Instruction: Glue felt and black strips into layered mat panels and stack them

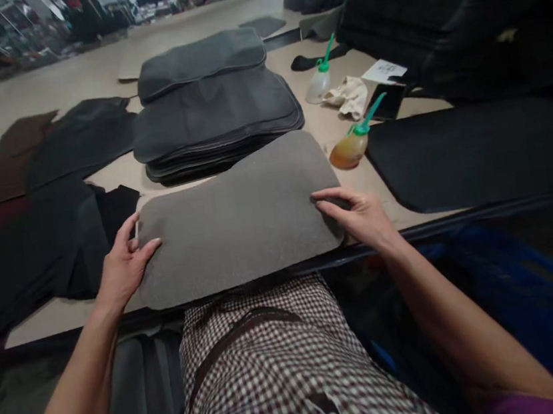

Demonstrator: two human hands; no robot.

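Note:
A grey leather panel [238, 225] with rounded corners lies in front of me at the table's near edge. My left hand [124, 256] grips its left edge, thumb on top and fingers at the rim. On the right side my right hand [355, 214] rests on the panel, thumb and index finger lying on its surface near the edge; the other fingers are partly hidden. Just behind the panel rises a stack of dark leather panels [214, 110] of similar shape.
Two squeeze bottles with green spouts, one amber [349, 151] and one whitish [318, 86], stand right of the stack beside a crumpled cloth [351, 96]. A black panel [481, 151] lies at right. Dark leather pieces [81, 140] cover the left. A blue crate [527, 277] sits below the table.

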